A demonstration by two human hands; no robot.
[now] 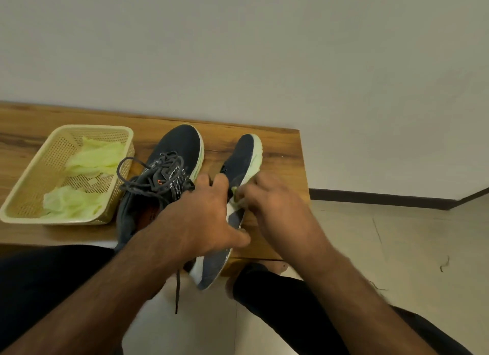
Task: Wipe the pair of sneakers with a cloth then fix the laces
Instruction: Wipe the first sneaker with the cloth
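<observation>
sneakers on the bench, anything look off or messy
Yes: the left sneaker has its laces undone and sprawling toward the basket. The right sneaker is tipped on its side, its heel hanging over the bench edge.

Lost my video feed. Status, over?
Left hand grips right sneaker, tilted. Right hand pinches cloth against its side. Laces loose on other sneaker.

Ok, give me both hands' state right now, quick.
Left hand: grips the right-hand sneaker, tilted on its side on the bench.
Right hand: fingers pinch a pale green cloth against that sneaker's sole edge.
</observation>
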